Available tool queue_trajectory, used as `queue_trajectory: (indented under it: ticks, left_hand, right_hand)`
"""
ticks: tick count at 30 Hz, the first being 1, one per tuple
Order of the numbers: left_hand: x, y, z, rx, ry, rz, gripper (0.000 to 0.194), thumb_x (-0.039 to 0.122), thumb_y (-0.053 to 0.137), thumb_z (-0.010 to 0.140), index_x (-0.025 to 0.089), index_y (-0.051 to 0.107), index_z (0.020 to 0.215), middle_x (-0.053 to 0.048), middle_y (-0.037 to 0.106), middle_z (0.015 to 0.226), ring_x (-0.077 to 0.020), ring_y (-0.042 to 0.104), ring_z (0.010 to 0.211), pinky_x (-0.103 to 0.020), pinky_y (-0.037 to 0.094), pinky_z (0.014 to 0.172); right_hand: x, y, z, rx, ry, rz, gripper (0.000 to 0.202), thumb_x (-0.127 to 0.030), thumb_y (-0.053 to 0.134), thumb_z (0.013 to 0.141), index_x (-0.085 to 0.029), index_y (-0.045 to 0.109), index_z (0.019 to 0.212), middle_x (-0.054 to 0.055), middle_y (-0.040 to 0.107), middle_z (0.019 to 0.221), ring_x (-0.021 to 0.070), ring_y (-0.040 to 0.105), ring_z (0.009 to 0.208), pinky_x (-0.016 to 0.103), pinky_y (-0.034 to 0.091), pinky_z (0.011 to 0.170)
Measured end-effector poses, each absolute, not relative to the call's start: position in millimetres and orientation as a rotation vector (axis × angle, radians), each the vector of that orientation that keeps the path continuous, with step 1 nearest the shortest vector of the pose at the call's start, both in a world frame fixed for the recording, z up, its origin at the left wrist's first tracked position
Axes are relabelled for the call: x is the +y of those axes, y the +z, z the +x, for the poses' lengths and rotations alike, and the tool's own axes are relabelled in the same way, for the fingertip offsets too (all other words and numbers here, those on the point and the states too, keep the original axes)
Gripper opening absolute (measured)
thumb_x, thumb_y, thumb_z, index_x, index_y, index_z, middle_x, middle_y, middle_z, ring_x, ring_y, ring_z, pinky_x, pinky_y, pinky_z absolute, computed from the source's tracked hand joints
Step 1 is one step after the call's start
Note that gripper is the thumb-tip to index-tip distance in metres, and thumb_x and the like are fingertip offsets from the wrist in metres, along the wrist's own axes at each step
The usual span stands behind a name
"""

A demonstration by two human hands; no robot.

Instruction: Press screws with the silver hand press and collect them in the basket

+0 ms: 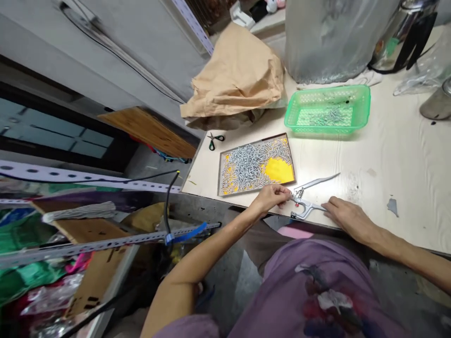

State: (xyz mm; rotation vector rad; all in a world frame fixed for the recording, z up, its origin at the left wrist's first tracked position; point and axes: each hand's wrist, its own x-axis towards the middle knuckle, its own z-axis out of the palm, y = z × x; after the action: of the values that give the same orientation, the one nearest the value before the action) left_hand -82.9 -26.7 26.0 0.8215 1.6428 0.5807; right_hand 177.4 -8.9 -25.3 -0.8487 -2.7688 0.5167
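A silver metal hand tool (307, 205) with two long handles and a small spring lies at the table's front edge. At its left end, my left hand (273, 198) has its fingers pinched together; anything between the fingertips is too small to make out. My right hand (343, 213) rests on the table with its fingertips on the end of the tool's lower handle. Left of the tool, a shallow tray (293, 164) with a yellow bottom holds many small silver metal pieces (246, 164). Behind it, a green plastic basket (364, 110) contains more small pieces.
Green-handled scissors (212, 141) lie near the table's left edge. A crumpled brown paper bag (239, 75) stands behind the tray. A clear plastic bag (327, 42), a metal kettle (401, 40) and a metal container (437, 103) are at the back right.
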Motion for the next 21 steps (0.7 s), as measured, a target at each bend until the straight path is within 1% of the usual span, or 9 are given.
queue_trajectory:
  ticks: [2,5,8,11,14,18,21]
  left_hand:
    - [-39.4,25.4,-72.7,1.612,0.540,0.748,0.010,0.019,0.072,0.073,0.010,0.066,0.074,0.004,0.057,0.056,-0.0036,0.045,0.045,-0.016,0.037,0.044]
    - [-48.4,19.5,-62.3,1.651,0.446,0.674,0.012,0.020,0.072,0.075,0.010,0.065,0.073,0.007,0.051,0.048,-0.0018,0.035,0.038,-0.015,0.024,0.037]
    - [-48.9,13.1,-58.3,1.674,0.385,0.593,0.017,0.021,0.074,0.075,0.011,0.061,0.070,0.009,0.049,0.047,-0.0005,0.030,0.033,-0.017,0.016,0.035]
    - [-45.9,9.4,-57.1,1.653,0.356,0.545,0.021,0.022,0.076,0.074,0.011,0.058,0.069,0.009,0.049,0.047,0.0004,0.028,0.031,-0.018,0.014,0.034]
    - [-42.8,7.3,-55.7,1.652,0.319,0.532,0.020,0.019,0.074,0.076,0.012,0.057,0.068,0.009,0.047,0.045,0.0005,0.028,0.029,-0.017,0.014,0.034]
    - [-40.3,5.8,-53.6,1.671,0.284,0.537,0.018,0.015,0.069,0.079,0.012,0.057,0.065,0.010,0.047,0.043,0.0002,0.027,0.027,-0.017,0.014,0.032]
    - [-37.7,7.7,-52.8,1.688,0.243,0.560,0.022,0.015,0.069,0.078,0.012,0.055,0.062,0.010,0.046,0.041,0.0002,0.027,0.027,-0.017,0.014,0.032]
  right_hand:
    - [-9.1,-23.4,175.8,-2.816,0.462,-0.868,0.020,-0.017,0.043,0.097,-0.018,0.060,0.087,0.005,0.058,0.079,0.0167,0.057,0.068,0.028,0.038,0.056]
    - [-9.8,-22.6,175.6,-2.837,0.437,-0.857,0.019,-0.016,0.042,0.097,-0.017,0.059,0.087,0.004,0.058,0.079,0.0168,0.055,0.068,0.028,0.036,0.057]
    - [-10.0,-23.0,176.8,-2.822,0.432,-0.841,0.022,-0.010,0.039,0.095,-0.016,0.058,0.088,0.005,0.058,0.080,0.0165,0.053,0.068,0.027,0.035,0.057]
    - [-9.0,-22.5,177.6,-2.810,0.424,-0.837,0.024,-0.005,0.037,0.092,-0.016,0.058,0.088,0.006,0.058,0.080,0.0171,0.051,0.068,0.028,0.035,0.059]
    - [-7.5,-20.3,177.6,-2.808,0.440,-0.846,0.024,-0.003,0.037,0.090,-0.017,0.057,0.088,0.007,0.058,0.081,0.0177,0.051,0.068,0.028,0.035,0.060]
    - [-6.6,-17.4,177.3,-2.835,0.454,-0.864,0.025,-0.002,0.037,0.090,-0.017,0.056,0.088,0.007,0.058,0.083,0.0174,0.051,0.070,0.028,0.035,0.062]
    - [-6.7,-16.4,177.0,-2.850,0.443,-0.875,0.025,-0.002,0.037,0.091,-0.017,0.056,0.087,0.007,0.058,0.083,0.0172,0.051,0.070,0.028,0.035,0.063]
